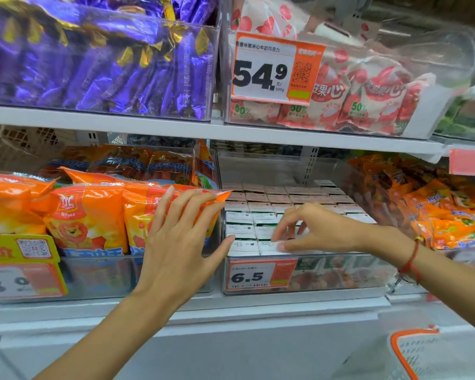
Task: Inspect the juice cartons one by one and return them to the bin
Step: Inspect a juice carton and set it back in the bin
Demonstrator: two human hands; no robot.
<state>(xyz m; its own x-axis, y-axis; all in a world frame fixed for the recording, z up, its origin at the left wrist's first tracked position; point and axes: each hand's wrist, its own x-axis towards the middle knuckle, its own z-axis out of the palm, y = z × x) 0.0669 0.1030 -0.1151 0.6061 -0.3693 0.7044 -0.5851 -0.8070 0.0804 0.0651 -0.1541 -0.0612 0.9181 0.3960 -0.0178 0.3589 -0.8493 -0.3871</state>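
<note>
Reaching into bin (pixel 307 272) at 3 o'clock: right hand (pixel 310 229) pinching front-row juice carton (pixel 272 246); left hand (pixel 176 239) released. Light, rigid, tightly packed; gripping top edges.

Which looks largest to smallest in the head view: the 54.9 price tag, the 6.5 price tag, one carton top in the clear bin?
1. The 54.9 price tag, clearly largest.
2. The 6.5 price tag.
3. One carton top, smallest.
This is apparent size only; the tags hang at different distances from the camera.

white-topped juice cartons (pixel 261 212), rows filling clear bin (pixel 340 272)
</note>
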